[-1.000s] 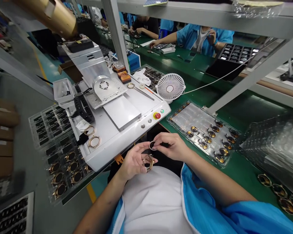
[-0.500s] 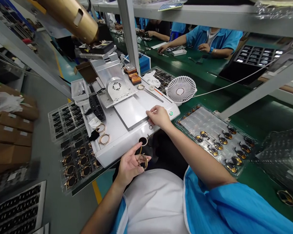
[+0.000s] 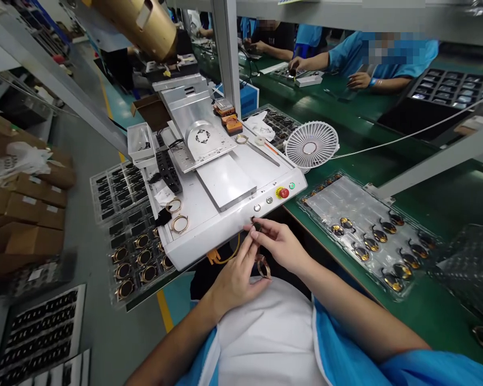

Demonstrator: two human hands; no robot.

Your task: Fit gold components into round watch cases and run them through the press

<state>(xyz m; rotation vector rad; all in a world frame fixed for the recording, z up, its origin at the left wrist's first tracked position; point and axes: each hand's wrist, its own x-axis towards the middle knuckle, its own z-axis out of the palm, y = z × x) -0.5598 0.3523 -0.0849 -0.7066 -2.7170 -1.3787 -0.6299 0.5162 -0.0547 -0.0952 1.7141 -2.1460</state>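
Observation:
Both hands meet in front of the white machine's front edge (image 3: pixel 209 236). My left hand (image 3: pixel 237 279) is closed around a gold ring-shaped part (image 3: pixel 262 266), which sits between its thumb and fingers. Its fingertips also touch a small dark round piece (image 3: pixel 257 226). My right hand (image 3: pixel 284 244) pinches that dark piece between thumb and fingers, just above the ring. On the machine, a flat metal plate (image 3: pixel 227 182) lies under the tilted silver fixture (image 3: pixel 203 136). Two gold rings (image 3: pixel 180 224) rest at the machine's left corner.
A tray of dark, gold-rimmed parts (image 3: pixel 145 257) stands left; another clear tray (image 3: pixel 330 201) lies right. A white fan (image 3: pixel 311 145), tweezers (image 3: pixel 261 151) and a red stop button (image 3: pixel 284 193) are near the machine's right side. A co-worker in blue (image 3: pixel 422 56) sits across.
My right hand has come down from the metal plate and buttons to meet my left hand, which has moved right. The red stop button is now uncovered. The view has shifted slightly.

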